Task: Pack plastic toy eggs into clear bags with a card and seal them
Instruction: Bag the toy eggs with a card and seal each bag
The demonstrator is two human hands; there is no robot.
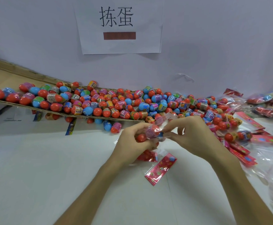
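Egg pile (116,103): spread over a cardboard sheet (18,75) along the far side, left to right.
Packed bags (262,101): heaped far right.
Left hand (132,143): curled round a few eggs (151,132), centre, above the table (51,159).
Right hand (192,137): thumb and forefinger pinched the clear bag (165,137) at its mouth, touching those eggs.
Spare card (161,168): lay flat just near of the hands.
Handling (judged): eggs light, hard, slick, likely to roll; film limp. Take the bag by its mouth edge.

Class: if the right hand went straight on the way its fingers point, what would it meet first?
The right hand would likely meet the bagged eggs in the left hand.
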